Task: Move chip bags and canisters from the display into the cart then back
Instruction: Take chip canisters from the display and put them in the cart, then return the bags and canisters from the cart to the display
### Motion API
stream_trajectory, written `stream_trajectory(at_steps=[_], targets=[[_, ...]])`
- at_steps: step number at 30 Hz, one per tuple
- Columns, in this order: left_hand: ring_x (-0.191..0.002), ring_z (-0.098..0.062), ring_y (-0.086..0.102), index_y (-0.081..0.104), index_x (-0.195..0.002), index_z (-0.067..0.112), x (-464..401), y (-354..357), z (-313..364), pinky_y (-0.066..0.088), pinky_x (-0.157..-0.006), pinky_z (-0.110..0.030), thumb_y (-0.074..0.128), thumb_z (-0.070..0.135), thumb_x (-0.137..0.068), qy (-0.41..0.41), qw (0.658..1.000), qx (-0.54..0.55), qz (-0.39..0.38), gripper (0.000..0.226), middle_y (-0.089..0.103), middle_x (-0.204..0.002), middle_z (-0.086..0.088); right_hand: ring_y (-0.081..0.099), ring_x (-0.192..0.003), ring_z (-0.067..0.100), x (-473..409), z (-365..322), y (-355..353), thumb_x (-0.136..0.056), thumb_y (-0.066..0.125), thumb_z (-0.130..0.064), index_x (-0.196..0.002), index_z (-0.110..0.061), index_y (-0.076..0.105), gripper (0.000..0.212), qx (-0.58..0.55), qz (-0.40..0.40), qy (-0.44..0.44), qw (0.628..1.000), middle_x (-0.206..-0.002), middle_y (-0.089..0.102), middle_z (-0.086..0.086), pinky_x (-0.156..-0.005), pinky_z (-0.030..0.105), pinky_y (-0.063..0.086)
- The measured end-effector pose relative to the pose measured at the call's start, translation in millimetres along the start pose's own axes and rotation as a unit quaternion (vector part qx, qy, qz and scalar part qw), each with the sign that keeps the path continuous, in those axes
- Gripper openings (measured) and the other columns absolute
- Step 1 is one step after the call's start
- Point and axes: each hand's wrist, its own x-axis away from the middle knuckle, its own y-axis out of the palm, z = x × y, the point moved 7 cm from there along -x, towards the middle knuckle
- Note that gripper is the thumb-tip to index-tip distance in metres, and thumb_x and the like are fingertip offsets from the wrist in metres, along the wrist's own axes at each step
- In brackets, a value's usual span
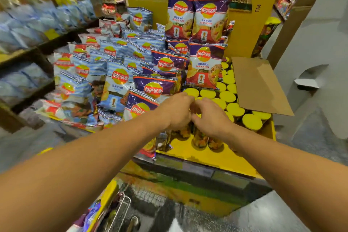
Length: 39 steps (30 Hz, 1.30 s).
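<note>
Both forearms enter from the bottom corners and converge over the front edge of the yellow display (203, 154). Below them, at the bottom edge of the view, part of the wire cart (120, 211) is visible, with blurred purple packaging at its left side.

Left hand (177, 111): back of the hand faces the camera, fingers curled downward over the canister tops. Right hand (211, 117): same attitude, fingers curled down, thumb side touching the left hand. Both hands sit on the front canisters (201, 139), whose printed bodies show beneath the palms. The fingertips are hidden behind the hands, so it cannot be determined whether either hand is actually grasping a canister or only resting on it.

Canister group: yellow lids (227, 96) stand packed upright in rows across the right half of the display, from the front edge back to the yellow backboard (243, 30). A brown cardboard flap (259, 84) lies tilted over the lids at the right rear.

Chip bags: purple bags (205, 66) stand stacked in tiers at the centre, directly behind the hands and just beside the canisters. Blue striped bags (118, 81) fill the left side of the display, some leaning forward. One purple bag (139, 107) lies touching the left wrist.

Surroundings: dark store shelving (28, 66) with blurred blue packs runs along the left edge.
</note>
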Motion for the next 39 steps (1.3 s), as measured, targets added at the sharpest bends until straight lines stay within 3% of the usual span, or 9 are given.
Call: stream_trajectory(at_steps=[4, 7, 9, 12, 15, 20, 29, 33, 39], targets=[[-0.108, -0.03, 0.053, 0.063, -0.113, 0.009, 63.8, -18.9, -15.2, 0.045, -0.092, -0.042, 0.048, 0.008, -0.089, -0.047, 0.998, 0.026, 0.034, 0.028, 0.058, -0.115, -0.013, 0.055, -0.078, 0.03, 22.8, -54.8, 7.4, -0.086, 0.057, -0.019, -0.079, -0.014, 0.056, 0.008, 0.002, -0.024, -0.076, 0.997, -0.076, 0.054, 0.009, -0.064, 0.044, 0.047], [-0.105, -0.031, 0.055, 0.063, -0.109, 0.008, 110.1, -25.5, -38.8, 0.046, -0.091, -0.045, 0.047, 0.006, -0.089, -0.1, 0.993, 0.039, 0.038, 0.026, 0.058, -0.115, -0.013, 0.053, -0.069, 0.026, 34.0, -92.4, 22.7, -0.083, 0.057, -0.019, -0.067, -0.019, 0.052, 0.017, -0.009, -0.05, -0.112, 0.992, -0.067, 0.055, 0.004, -0.055, 0.038, 0.042], [-0.107, -0.031, 0.056, 0.063, -0.108, 0.009, 146.1, -30.5, -57.7, 0.047, -0.091, -0.044, 0.046, 0.005, -0.089, -0.139, 0.988, 0.036, 0.048, 0.026, 0.06, -0.116, -0.012, 0.055, -0.07, 0.022, 42.2, -119.4, 35.3, -0.084, 0.058, -0.02, -0.068, -0.022, 0.056, 0.016, -0.01, -0.072, -0.136, 0.988, -0.071, 0.057, 0.0, -0.057, 0.034, 0.043], [-0.109, -0.032, 0.056, 0.063, -0.109, 0.01, 192.0, -35.3, -82.8, 0.047, -0.092, -0.043, 0.046, 0.004, -0.088, -0.189, 0.98, 0.028, 0.061, 0.028, 0.062, -0.117, -0.012, 0.058, -0.075, 0.025, 52.3, -154.3, 53.3, -0.086, 0.057, -0.021, -0.075, -0.018, 0.064, 0.013, -0.01, -0.098, -0.164, 0.981, -0.079, 0.063, 0.004, -0.065, 0.039, 0.05], [-0.11, -0.03, 0.056, 0.064, -0.108, 0.012, 236.0, -40.4, -109.5, 0.047, -0.093, -0.04, 0.045, 0.002, -0.087, -0.235, 0.969, 0.027, 0.074, 0.03, 0.062, -0.117, -0.011, 0.056, -0.071, 0.024, 61.1, -193.3, 75.2, -0.086, 0.056, -0.021, -0.067, -0.023, 0.057, 0.02, -0.004, -0.122, -0.203, 0.971, -0.073, 0.06, 0.001, -0.065, 0.041, 0.051], [-0.108, -0.032, 0.056, 0.064, -0.107, 0.011, 317.7, -38.5, -150.0, 0.047, -0.089, -0.039, 0.046, 0.005, -0.089, -0.292, 0.953, 0.025, 0.08, 0.026, 0.063, -0.114, -0.014, 0.057, -0.071, 0.022, 80.5, -257.4, 123.7, -0.089, 0.058, -0.021, -0.073, -0.014, 0.063, 0.018, -0.002, -0.168, -0.244, 0.955, -0.072, 0.062, 0.002, -0.065, 0.037, 0.047], [-0.108, -0.032, 0.057, 0.065, -0.101, 0.009, 476.3, -12.8, -231.5, 0.046, -0.089, -0.035, 0.048, -0.003, -0.08, -0.379, 0.921, 0.053, 0.069, 0.029, 0.066, -0.112, -0.014, 0.062, -0.08, 0.023, 135.9, -361.1, 227.6, -0.091, 0.06, -0.028, -0.084, -0.011, 0.069, 0.02, 0.02, -0.272, -0.273, 0.922, -0.082, 0.069, 0.005, -0.07, 0.034, 0.048], [-0.109, -0.029, 0.058, 0.064, -0.109, 0.011, 544.6, 5.9, -267.2, 0.048, -0.091, -0.038, 0.047, 0.0, -0.083, -0.428, 0.901, 0.056, 0.048, 0.033, 0.065, -0.117, -0.011, 0.061, -0.084, 0.025, 154.3, -402.0, 271.6, -0.093, 0.057, -0.027, -0.089, -0.008, 0.069, 0.022, 0.043, -0.306, -0.285, 0.907, -0.086, 0.069, 0.007, -0.067, 0.031, 0.042], [-0.105, -0.028, 0.057, 0.062, -0.115, 0.012, 562.5, 38.1, -293.3, 0.046, -0.082, -0.03, 0.049, 0.007, -0.088, -0.435, 0.898, 0.065, 0.032, 0.03, 0.063, -0.12, -0.011, 0.061, -0.082, 0.025, 154.5, -402.3, 315.4, -0.094, 0.056, -0.026, -0.086, -0.008, 0.064, 0.021, 0.063, -0.339, -0.242, 0.907, -0.087, 0.068, 0.007, -0.066, 0.029, 0.041]])
